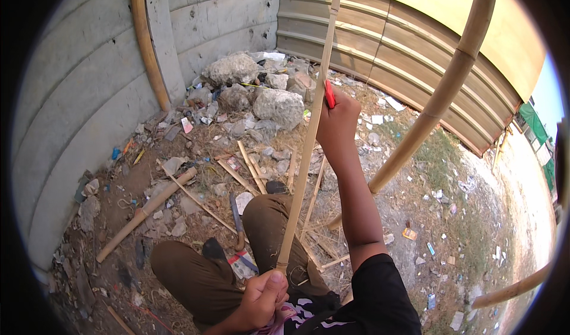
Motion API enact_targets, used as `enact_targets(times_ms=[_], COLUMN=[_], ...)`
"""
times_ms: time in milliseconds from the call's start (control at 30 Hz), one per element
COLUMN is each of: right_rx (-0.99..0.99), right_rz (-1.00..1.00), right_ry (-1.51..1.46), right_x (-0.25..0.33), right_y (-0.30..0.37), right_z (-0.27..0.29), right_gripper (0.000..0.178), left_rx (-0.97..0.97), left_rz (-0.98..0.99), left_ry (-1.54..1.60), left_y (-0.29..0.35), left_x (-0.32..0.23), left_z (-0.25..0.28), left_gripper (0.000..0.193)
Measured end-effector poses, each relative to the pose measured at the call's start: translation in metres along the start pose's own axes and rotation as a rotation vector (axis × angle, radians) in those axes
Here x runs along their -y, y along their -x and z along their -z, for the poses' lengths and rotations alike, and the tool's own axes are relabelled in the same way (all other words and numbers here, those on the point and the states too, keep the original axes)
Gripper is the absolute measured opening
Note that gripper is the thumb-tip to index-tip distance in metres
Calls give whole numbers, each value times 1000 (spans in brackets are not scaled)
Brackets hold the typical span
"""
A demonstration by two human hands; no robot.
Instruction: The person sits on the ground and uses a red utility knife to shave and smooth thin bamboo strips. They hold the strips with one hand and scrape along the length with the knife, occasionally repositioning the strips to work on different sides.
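Observation:
A long, split bamboo strip [309, 139] runs upward and slightly right from my lap toward the metal fence. My left hand [261, 299] is closed around its lower end, thumb on top, near my body. Farther up, with the arm stretched out, my right hand [339, 118] is closed on a small red tool [329, 94] lying against the strip's right side. Only its red part shows; whether it has a blade is hidden. The fingers of that hand are mostly behind the wrist, so I cannot tell whether they also touch the strip.
Thick bamboo poles [424, 118] slant up at the right. By my knees lie a bamboo length [145, 215], loose strips [252, 166] and a dark-handled tool [236, 216]. Rocks [279, 108] and litter sit before the concrete wall [83, 86] and corrugated fence [409, 44].

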State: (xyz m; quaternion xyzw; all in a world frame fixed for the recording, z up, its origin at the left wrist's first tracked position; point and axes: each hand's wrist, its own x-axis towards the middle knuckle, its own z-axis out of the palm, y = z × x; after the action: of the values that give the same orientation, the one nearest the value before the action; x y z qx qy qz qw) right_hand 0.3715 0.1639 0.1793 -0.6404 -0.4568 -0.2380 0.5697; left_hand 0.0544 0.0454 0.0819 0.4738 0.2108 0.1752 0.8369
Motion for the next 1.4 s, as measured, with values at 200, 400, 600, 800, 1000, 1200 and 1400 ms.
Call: enact_targets(times_ms=[200, 400, 600, 800, 1000, 1200, 1400], right_rx=[-98, -131, -252, -251, -204, -193, -256], right_rz=[-243, 55, 76, -11, -63, -72, -59], right_ry=[-10, -167, -122, -48, 116, 101, 137], right_x=[-44, -9, -3, -10, -18, -31, -55], right_y=[-78, -6, 3, -66, -105, -97, -126], right_z=[7, 13, 23, 35, 50, 54, 43], right_gripper=[33, 50, 44, 44, 38, 31, 38], left_rx=[27, 19, 56, 99, 47, 58, 74], left_rz=[29, 13, 76, 139, 120, 121, 106], left_ry=[-47, 3, -59, -76, -120, -114, -86], left_y=[-1, -9, -6, -4, -6, -7, -11], left_x=[7, 7, 4, 3, 1, -2, -9], left_z=[2, 4, 1, 0, -5, -8, -13], left_gripper=[42, 44, 46, 49, 50, 50, 50])
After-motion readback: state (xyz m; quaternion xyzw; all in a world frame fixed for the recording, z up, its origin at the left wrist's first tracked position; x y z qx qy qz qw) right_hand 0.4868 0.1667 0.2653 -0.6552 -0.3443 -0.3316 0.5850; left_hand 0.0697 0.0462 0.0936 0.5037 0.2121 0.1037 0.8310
